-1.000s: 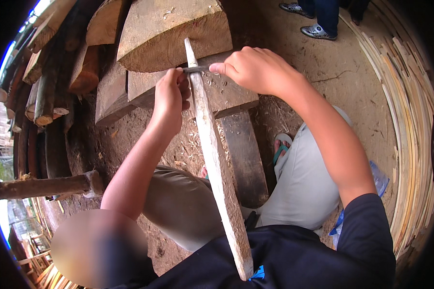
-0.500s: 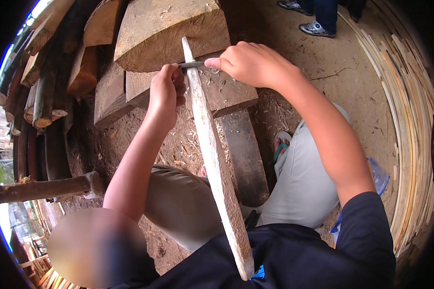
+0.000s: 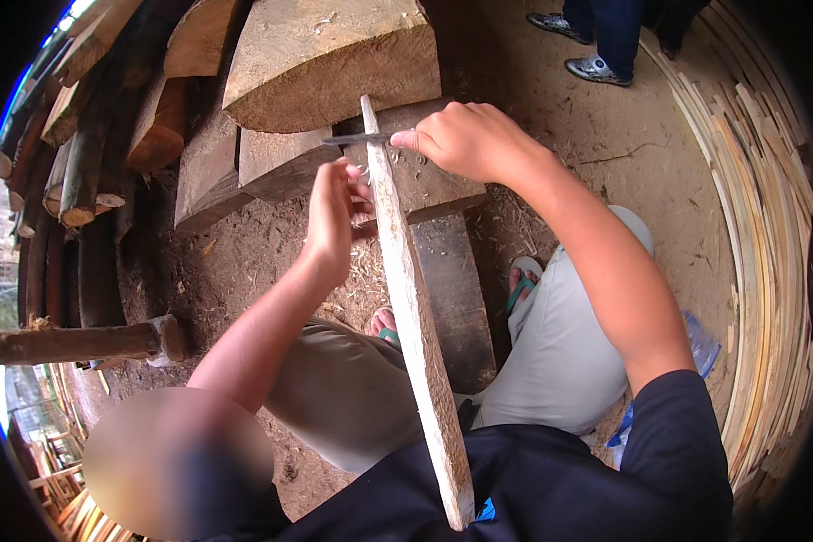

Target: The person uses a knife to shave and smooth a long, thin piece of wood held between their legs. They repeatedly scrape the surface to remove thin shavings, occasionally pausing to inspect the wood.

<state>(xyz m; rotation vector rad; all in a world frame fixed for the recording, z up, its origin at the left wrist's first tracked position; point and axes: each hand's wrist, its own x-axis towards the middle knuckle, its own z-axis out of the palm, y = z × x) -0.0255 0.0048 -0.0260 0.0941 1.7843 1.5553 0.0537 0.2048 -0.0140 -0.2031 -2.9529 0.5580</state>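
A long, pale, whittled wooden stick (image 3: 405, 289) slants from the wood blocks toward me, its thick end against my dark shirt. Its narrow tip is at the face of a large wood block (image 3: 334, 86). My right hand (image 3: 470, 140) is closed round the handle end of a knife (image 3: 343, 140), whose dark blade lies across the stick near the tip; the handle is mostly hidden. My left hand (image 3: 336, 212) is off the blade, just left of the stick, with fingers loosely bent and apart. Whether those fingers touch the stick is hard to tell.
Split logs (image 3: 81, 181) are stacked at the left, above a wooden mallet-like piece (image 3: 81, 348). A dark plank (image 3: 456, 298) lies between my legs amid shavings. Long thin wood strips (image 3: 754, 271) line the right side. Another person's shoes (image 3: 596, 69) stand at the far right.
My left hand has let go of the blade's end and dropped toward me and to the right, beside the stick. The right hand still grips the knife. The stick's tip has shifted slightly nearer.
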